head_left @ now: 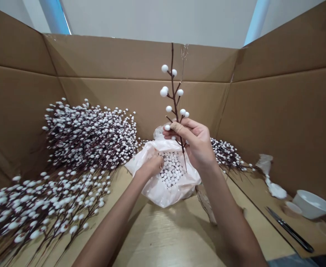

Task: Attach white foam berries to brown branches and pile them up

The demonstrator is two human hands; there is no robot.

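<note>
Upright in my right hand (198,142) is a brown artificial berry stem (174,94), pinched between thumb and fingers near its lower part. White berries sit on several of its twigs, and a few twig ends are bare. My left hand (152,163) reaches into an open white plastic bag (163,198) at its left side, fingers curled down against the loose white berries (172,172). Whether those fingers hold a berry is hidden. The stem's thin lower end hangs over the bag.
Finished-looking berry stems form a big pile (93,135) at the back left and a nearer bunch (57,200). Another bunch (226,152) lies behind my right hand. At right are a white plastic bowl (313,204) and a black-handled knife (290,230). Cardboard walls (285,122) enclose the table.
</note>
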